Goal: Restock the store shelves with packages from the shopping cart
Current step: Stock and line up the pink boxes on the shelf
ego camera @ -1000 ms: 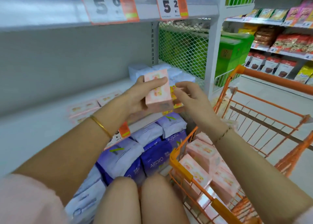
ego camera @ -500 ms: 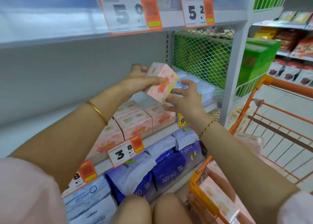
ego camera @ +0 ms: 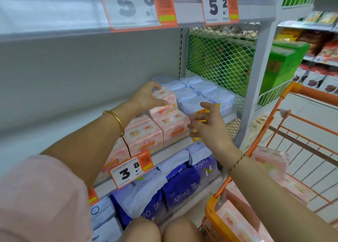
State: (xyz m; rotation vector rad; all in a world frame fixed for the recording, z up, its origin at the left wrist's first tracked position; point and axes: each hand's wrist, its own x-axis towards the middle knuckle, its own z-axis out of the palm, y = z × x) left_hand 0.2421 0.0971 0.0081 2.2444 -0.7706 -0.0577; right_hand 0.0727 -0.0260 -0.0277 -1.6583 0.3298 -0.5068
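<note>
Fingers of left hand (ego camera: 146, 97) wrap pink package (ego camera: 171, 99) atop pink stack (ego camera: 172, 124) on shelf (ego camera: 170, 150) | right hand (ego camera: 208, 126) fingers loosely spread, holding nothing, beside stack

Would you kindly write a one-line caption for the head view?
Left hand holds a pink package atop the stacked packages; right hand hovers open nearby.

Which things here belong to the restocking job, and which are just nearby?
Job: left hand, pink pack, right hand, shelf, cart, cart packs.
Nearby: blue packs, purple bags, green boxes, price tags.
</note>
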